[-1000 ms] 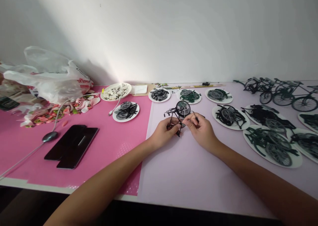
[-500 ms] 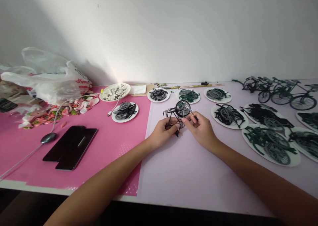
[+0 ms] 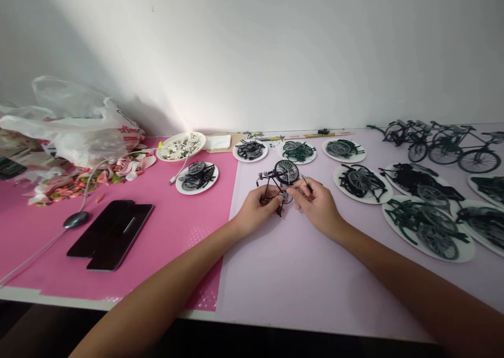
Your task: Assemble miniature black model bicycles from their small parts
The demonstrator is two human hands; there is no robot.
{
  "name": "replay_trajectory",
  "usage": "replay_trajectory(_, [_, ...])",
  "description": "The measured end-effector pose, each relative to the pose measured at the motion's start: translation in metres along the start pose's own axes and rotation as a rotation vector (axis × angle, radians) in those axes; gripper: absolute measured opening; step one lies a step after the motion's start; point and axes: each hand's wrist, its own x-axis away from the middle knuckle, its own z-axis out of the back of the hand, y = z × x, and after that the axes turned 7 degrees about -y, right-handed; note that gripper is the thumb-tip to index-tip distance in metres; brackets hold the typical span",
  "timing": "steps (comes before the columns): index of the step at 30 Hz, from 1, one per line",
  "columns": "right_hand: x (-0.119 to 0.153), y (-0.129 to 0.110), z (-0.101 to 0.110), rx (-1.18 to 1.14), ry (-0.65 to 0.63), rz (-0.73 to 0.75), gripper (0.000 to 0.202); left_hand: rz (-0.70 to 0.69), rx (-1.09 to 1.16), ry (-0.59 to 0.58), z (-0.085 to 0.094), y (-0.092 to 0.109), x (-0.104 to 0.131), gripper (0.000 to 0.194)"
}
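A black model bicycle (image 3: 271, 190), with one grey-spoked wheel (image 3: 286, 172) visible on it, is held tilted just above the table. My left hand (image 3: 255, 208) is closed round its frame, the thumb near the grey chainring. Close against the same spot, my right hand (image 3: 317, 206) has thumb and forefinger pinched together beside the chainring. A thin dark rod-like piece (image 3: 309, 187) shows among the right fingers; its kind is not clear. The fingers cover part of the bicycle.
White plates of bicycle parts (image 3: 363, 185) stand along the back and right. Finished model bicycles (image 3: 478, 161) stand at the far right. Left lie two dark phones (image 3: 114, 234), a cable puck (image 3: 76, 220), artificial petals (image 3: 98, 177), a plastic bag (image 3: 90, 132) and a bowl (image 3: 181, 147) of pale pieces.
The bicycle's wheel end has shifted slightly left and down in view. Both hands keep their hold at nearly the same place.
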Motion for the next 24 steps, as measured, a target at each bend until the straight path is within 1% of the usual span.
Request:
replay_trajectory(7, [0.0007,-0.0004,0.0001,0.035,-0.023,-0.015,0.056,-0.023,-0.010,0.029,0.0007,-0.0039,-0.0007,0.036])
replay_trajectory(15, [-0.0002,-0.0022,-0.0001,-0.007,-0.047,-0.040,0.055,-0.033,-0.011,0.026,0.0000,-0.0017,-0.0003,0.032])
replay_trajectory(21, [0.0000,-0.0061,-0.0013,-0.012,-0.053,-0.015,0.052,-0.026,0.020,0.002,0.0052,-0.0043,-0.0016,0.041])
replay_trajectory(24, [0.0009,-0.0078,-0.0015,-0.017,-0.056,0.003,0.053,-0.018,0.019,-0.033,0.0070,-0.0026,-0.0018,0.045])
